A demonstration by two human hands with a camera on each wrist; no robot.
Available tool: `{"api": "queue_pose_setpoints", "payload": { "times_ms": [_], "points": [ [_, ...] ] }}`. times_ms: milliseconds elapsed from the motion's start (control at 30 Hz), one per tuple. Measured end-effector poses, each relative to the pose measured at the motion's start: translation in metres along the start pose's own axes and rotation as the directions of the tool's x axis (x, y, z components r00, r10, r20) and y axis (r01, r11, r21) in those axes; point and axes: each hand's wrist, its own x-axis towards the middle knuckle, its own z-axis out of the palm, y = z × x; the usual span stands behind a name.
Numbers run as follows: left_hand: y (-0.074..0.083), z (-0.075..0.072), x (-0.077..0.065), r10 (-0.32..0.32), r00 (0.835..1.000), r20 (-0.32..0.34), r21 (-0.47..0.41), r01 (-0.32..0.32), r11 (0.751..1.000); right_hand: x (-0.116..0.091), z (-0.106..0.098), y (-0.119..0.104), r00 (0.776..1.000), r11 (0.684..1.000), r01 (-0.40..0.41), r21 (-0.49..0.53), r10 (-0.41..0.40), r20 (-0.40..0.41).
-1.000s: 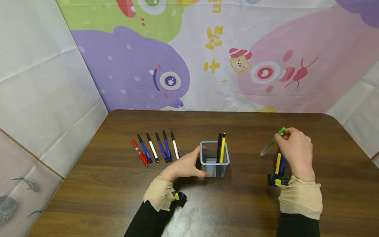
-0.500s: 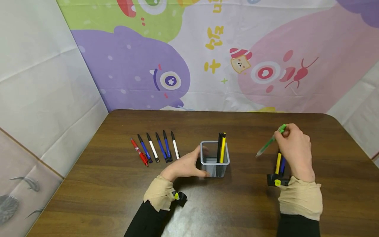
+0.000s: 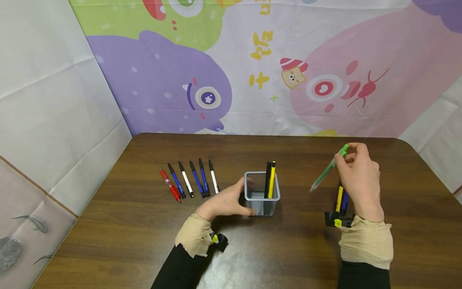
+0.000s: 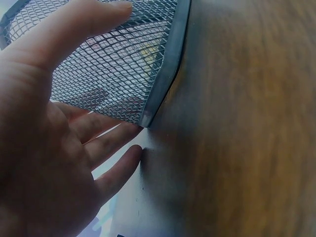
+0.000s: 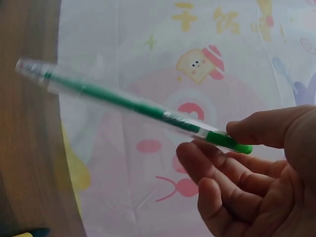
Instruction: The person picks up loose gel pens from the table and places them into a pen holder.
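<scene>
A grey mesh pen holder (image 3: 262, 206) stands on the table with a black pen (image 3: 267, 180) and a yellow pen (image 3: 272, 180) upright in it. My left hand (image 3: 225, 202) holds its left side, thumb at the front and fingers around the back; the left wrist view shows the thumb (image 4: 84, 24) across the mesh. Over the right of the table, my right hand (image 3: 359, 182) pinches a green pen (image 5: 133, 104) near its green end. The pen slants with its clear tip down and to the left, above the tabletop.
Left of the holder lie a red pen (image 3: 169, 185) and several blue and white pens (image 3: 196, 179) in a row. A yellow pen (image 3: 339, 199) and a blue pen (image 3: 344, 202) lie partly hidden beneath my right hand. A cartoon-print cloth (image 3: 260, 112) hangs behind the table.
My right hand has raised the green pen slightly, and its tip has swung left. The left hand and pen holder have stayed in place.
</scene>
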Motion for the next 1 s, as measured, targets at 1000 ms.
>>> {"api": "queue_pose_setpoints", "payload": {
  "times_ms": [1000],
  "points": [
    [-0.001,0.0,0.001,0.023,1.0,0.0,0.015,-0.023,1.0,-0.003,0.01,-0.026,0.961,0.97,0.223,0.096,-0.203,-0.189]
  ]
}}
